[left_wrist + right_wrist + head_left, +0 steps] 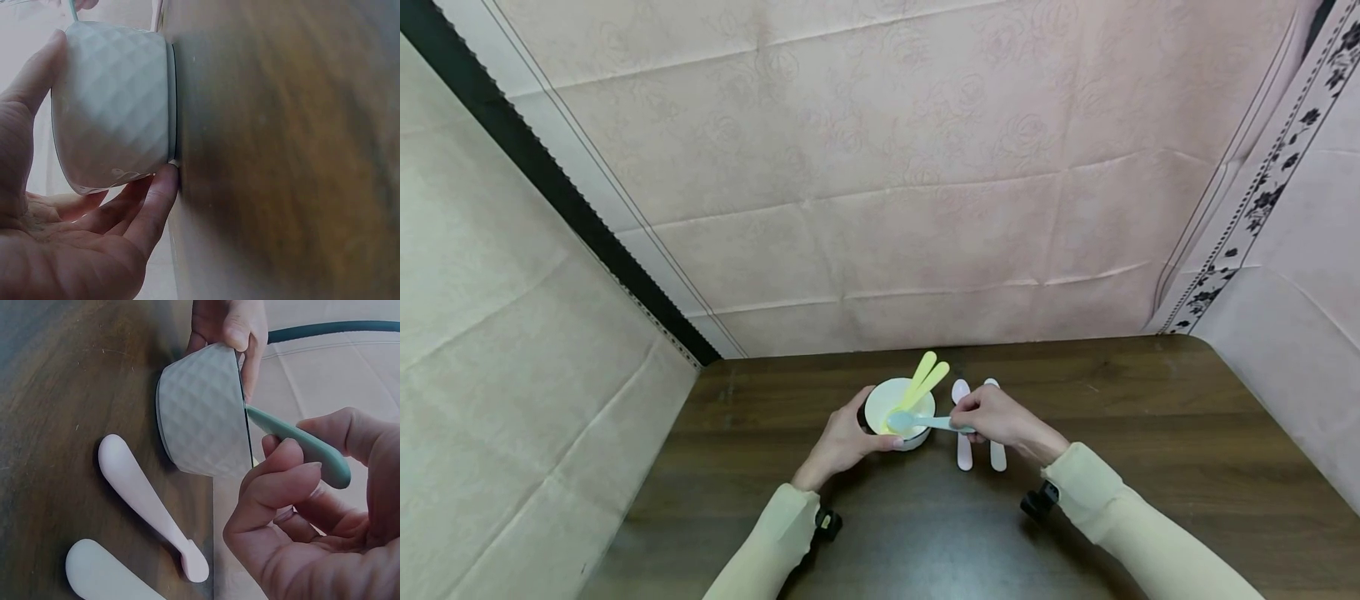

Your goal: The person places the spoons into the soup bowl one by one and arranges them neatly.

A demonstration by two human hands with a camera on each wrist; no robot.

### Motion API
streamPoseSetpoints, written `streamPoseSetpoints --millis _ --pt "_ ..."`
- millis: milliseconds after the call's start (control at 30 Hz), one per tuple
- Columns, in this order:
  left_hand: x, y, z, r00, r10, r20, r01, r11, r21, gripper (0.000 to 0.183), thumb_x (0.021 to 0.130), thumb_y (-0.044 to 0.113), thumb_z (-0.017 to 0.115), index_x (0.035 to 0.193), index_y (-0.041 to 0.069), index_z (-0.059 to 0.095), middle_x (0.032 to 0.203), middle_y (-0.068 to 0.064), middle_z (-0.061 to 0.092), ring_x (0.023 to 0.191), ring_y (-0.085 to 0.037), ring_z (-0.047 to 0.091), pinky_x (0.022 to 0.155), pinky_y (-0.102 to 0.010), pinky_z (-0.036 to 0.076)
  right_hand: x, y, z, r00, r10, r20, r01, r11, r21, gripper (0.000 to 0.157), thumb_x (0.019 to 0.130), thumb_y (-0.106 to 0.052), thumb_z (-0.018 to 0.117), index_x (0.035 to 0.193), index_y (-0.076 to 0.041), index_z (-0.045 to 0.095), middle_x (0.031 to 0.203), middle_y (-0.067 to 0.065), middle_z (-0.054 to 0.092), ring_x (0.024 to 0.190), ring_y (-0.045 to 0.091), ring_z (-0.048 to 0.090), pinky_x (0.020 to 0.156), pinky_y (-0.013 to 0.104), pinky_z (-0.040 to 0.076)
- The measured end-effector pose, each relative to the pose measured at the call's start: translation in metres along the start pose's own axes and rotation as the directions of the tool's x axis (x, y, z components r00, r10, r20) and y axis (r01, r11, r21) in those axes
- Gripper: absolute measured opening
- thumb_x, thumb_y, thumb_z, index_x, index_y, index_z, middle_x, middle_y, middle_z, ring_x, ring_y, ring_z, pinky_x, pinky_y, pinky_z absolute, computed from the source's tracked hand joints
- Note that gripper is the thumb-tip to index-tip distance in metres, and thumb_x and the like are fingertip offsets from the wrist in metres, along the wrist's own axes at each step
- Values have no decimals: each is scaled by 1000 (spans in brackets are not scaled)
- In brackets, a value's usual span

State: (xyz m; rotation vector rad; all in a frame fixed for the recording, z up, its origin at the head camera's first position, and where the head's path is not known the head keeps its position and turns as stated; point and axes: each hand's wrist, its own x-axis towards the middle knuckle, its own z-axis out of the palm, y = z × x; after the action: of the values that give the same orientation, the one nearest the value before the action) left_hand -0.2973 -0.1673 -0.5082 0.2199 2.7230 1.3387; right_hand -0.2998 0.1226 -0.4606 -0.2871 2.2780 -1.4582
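A white bowl with a diamond-patterned outside stands upright on the table. My left hand grips it from the left, thumb at the near rim and fingers around the far side. Two yellow-green spoons lean in the bowl, handles sticking out past the far rim. My right hand pinches the handle of a light blue-green spoon; its head is over the bowl's opening. Below that hand a pink spoon and a white spoon lie side by side on the table.
The brown wooden table ends at a back edge just beyond the bowl. Pale cloth hangs behind it, with more cloth on the left and right sides. A small black device is worn at the right wrist.
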Motion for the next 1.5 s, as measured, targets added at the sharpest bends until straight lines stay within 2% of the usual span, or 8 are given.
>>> streamPoseSetpoints --millis 267,600,767,967,1300,1500 --pt "0 -1 1 1000 -8 7 8 1000 -12 106 77 41 100 165 17 45 155 -11 63 139 -31 59 117 -58 47 8 -2 2 1000 -2 -30 2 1000 -6 17 98 -8 67 99 3 80 68 4 64 61 12 52 59 23 43" --pt "-1 0 0 1000 -18 6 18 1000 1 108 78 41 100 166 15 44 157 -14 61 138 -32 59 115 -58 48 20 -3 4 992 16 -127 -15 1000 11 12 98 -11 72 96 -3 81 77 4 68 71 13 59 68 27 51" --pt "-1 1 0 1000 -16 11 16 1000 2 108 79 40 100 166 14 43 159 -14 60 143 -33 57 118 -60 47 26 -2 5 981 58 -183 -53 998 30 15 97 -17 75 101 -4 82 74 2 68 73 12 60 71 28 52" --pt "-2 2 -1 1000 -6 23 5 1000 6 103 79 40 99 164 19 46 155 -10 63 140 -31 59 117 -59 47 33 -2 7 964 98 -247 -82 994 74 18 96 -23 80 102 -5 81 76 2 68 73 13 60 69 28 49" --pt "-2 2 -2 1000 -4 22 5 1000 -13 102 78 40 100 163 21 47 153 -9 64 134 -29 60 113 -54 49 44 0 9 943 116 -312 -77 988 133 16 97 -21 79 100 -5 79 81 3 71 80 19 66 72 27 50" --pt "-2 1 -2 1000 16 23 -16 1000 -9 100 78 42 100 162 22 50 151 -9 66 138 -29 60 116 -57 48 47 0 11 940 111 -323 -60 985 162 16 96 -19 81 100 -3 79 78 3 71 80 21 68 74 29 54"
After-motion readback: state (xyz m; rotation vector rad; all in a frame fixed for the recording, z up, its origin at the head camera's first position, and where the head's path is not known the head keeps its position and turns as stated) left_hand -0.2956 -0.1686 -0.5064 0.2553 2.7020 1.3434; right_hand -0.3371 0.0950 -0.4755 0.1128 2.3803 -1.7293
